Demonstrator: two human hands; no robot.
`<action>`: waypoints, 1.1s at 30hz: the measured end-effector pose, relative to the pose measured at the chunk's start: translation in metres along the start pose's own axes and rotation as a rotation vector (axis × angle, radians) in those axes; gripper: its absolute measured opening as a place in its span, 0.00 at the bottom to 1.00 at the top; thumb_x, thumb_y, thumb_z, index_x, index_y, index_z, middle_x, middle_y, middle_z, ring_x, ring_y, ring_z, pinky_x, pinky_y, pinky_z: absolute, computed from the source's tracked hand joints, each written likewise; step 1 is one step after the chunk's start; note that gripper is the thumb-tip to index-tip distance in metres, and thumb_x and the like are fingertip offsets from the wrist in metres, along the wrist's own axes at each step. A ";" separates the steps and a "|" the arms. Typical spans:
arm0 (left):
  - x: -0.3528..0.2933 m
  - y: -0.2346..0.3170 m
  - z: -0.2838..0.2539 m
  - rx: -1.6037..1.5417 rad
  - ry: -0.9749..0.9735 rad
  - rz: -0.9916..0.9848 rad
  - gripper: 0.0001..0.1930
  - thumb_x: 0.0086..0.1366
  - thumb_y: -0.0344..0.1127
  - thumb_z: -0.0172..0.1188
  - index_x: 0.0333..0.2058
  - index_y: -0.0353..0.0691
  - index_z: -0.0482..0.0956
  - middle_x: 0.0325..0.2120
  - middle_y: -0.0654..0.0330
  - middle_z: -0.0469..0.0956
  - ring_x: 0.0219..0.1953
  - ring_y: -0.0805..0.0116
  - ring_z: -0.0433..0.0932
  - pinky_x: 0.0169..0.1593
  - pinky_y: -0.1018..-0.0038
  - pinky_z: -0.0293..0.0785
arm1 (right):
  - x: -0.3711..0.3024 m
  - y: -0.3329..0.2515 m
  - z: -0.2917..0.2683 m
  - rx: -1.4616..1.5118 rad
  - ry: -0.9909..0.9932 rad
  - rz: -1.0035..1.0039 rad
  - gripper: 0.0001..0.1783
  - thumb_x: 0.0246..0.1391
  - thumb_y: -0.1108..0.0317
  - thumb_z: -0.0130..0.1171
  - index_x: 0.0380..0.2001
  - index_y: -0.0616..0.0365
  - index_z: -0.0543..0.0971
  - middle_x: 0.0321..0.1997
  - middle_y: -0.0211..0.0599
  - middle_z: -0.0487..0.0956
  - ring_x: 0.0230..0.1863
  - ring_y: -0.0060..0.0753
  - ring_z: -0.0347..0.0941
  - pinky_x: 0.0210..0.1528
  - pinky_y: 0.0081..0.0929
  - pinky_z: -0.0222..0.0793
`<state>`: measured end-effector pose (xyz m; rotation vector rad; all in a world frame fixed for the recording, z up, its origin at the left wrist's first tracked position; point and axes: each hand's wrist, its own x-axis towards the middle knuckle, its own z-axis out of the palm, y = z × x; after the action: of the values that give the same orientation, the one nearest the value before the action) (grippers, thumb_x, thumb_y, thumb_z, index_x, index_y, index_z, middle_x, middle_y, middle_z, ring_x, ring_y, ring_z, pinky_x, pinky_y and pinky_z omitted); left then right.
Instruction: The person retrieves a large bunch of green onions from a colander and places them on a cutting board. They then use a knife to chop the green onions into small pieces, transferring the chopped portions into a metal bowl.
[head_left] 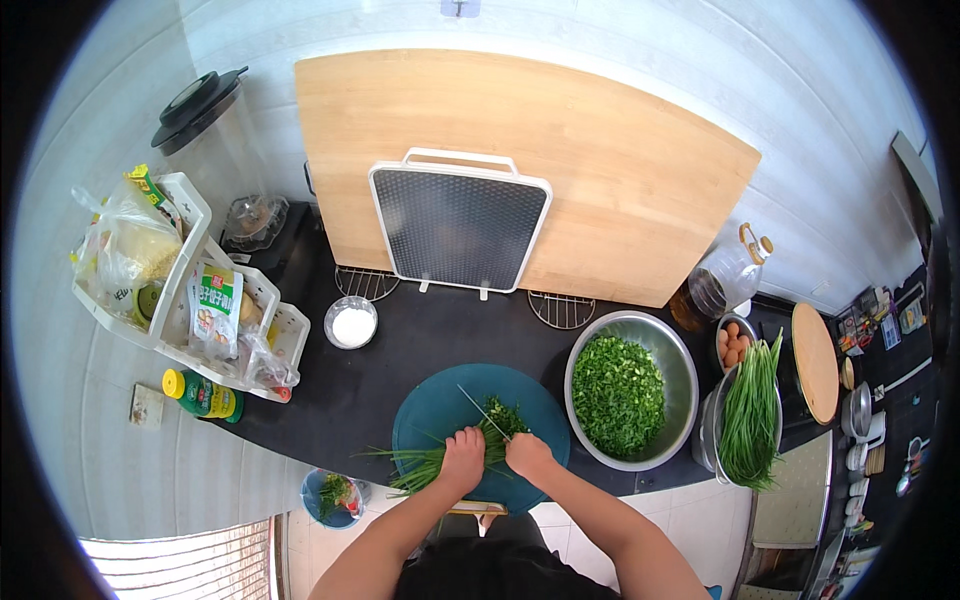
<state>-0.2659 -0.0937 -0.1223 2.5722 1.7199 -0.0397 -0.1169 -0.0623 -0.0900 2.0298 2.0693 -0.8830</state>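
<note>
My right hand [530, 456] is closed round the handle of a knife [477, 404], whose blade points away and to the left over the round teal cutting board [425, 395]. With curled fingers, my left hand [463, 458] presses a bunch of chives [425, 470] onto the board, close beside the blade. Long chive stalks stick out to the left past the board's edge. Chopped chives [506, 414] lie by the blade, at the far side of my hands. To the right stands a steel bowl [690, 400] full of chopped greens [617, 395].
A colander [706, 430] of whole chives [750, 415] and a bowl of eggs [735, 345] stand right, an oil jug [715, 285] behind. A small bowl of white powder [352, 326] and a white rack [262, 290] are left. Below the counter's edge is a waste bin [330, 495].
</note>
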 end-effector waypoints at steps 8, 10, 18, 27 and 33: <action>-0.004 0.000 -0.002 0.006 -0.014 0.015 0.29 0.53 0.37 0.53 0.52 0.27 0.62 0.45 0.48 0.66 0.43 0.57 0.67 0.44 0.65 0.65 | 0.018 -0.022 0.009 0.207 0.242 -0.004 0.19 0.55 0.58 0.50 0.26 0.67 0.78 0.27 0.60 0.77 0.31 0.58 0.75 0.35 0.43 0.72; -0.005 0.000 -0.008 -0.048 -0.035 -0.002 0.30 0.52 0.38 0.55 0.52 0.27 0.62 0.45 0.48 0.66 0.44 0.57 0.67 0.44 0.65 0.65 | 0.015 -0.007 0.007 0.390 0.279 0.031 0.20 0.55 0.57 0.50 0.27 0.67 0.77 0.26 0.59 0.76 0.31 0.58 0.74 0.34 0.42 0.71; -0.001 -0.001 -0.006 -0.082 -0.060 -0.039 0.37 0.47 0.42 0.62 0.53 0.26 0.60 0.46 0.49 0.66 0.44 0.57 0.67 0.45 0.65 0.65 | -0.059 0.003 -0.048 0.441 0.181 0.118 0.22 0.56 0.52 0.50 0.29 0.66 0.76 0.26 0.59 0.75 0.34 0.60 0.73 0.34 0.43 0.68; 0.000 0.002 0.001 -0.041 -0.056 -0.042 0.34 0.49 0.40 0.59 0.52 0.26 0.60 0.45 0.48 0.66 0.43 0.57 0.66 0.45 0.65 0.65 | -0.054 0.035 0.015 0.283 0.014 0.100 0.20 0.56 0.58 0.47 0.27 0.67 0.75 0.28 0.61 0.76 0.35 0.63 0.72 0.40 0.48 0.68; 0.000 0.003 0.003 -0.079 -0.058 -0.050 0.32 0.50 0.37 0.57 0.52 0.25 0.61 0.44 0.49 0.66 0.42 0.57 0.66 0.44 0.65 0.65 | -0.018 0.013 0.036 0.166 0.084 0.118 0.16 0.54 0.62 0.48 0.27 0.67 0.75 0.27 0.60 0.76 0.33 0.63 0.73 0.37 0.46 0.71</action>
<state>-0.2634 -0.0948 -0.1252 2.4473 1.7292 -0.0470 -0.1139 -0.0960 -0.1155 2.2835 1.9514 -0.9947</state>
